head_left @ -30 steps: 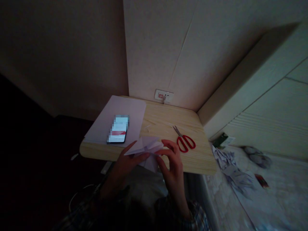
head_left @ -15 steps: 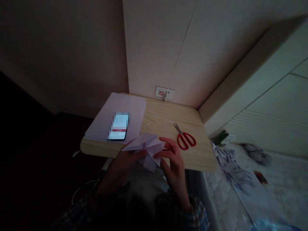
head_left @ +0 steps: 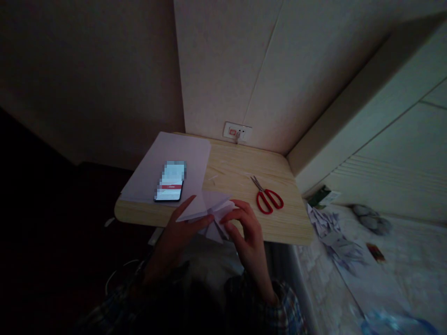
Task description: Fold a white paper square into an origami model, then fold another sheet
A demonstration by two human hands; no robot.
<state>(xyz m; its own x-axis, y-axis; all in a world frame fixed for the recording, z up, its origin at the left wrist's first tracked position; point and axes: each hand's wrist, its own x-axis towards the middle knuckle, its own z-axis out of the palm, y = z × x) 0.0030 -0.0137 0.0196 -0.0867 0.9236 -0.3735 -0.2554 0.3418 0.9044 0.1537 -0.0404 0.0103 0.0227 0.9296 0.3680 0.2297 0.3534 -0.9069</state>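
Folded paper [head_left: 211, 201] has shifted slightly, left hand [head_left: 182, 229] and right hand [head_left: 250, 232] both holding its thin, pointed flaps [head_left: 192, 208].

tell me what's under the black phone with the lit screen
Flat white paper shows beside the rectangular black phone, apparently running beneath it; the area directly under is covered.

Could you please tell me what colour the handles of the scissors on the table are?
The scissors' handles are red, seen best in the head view.
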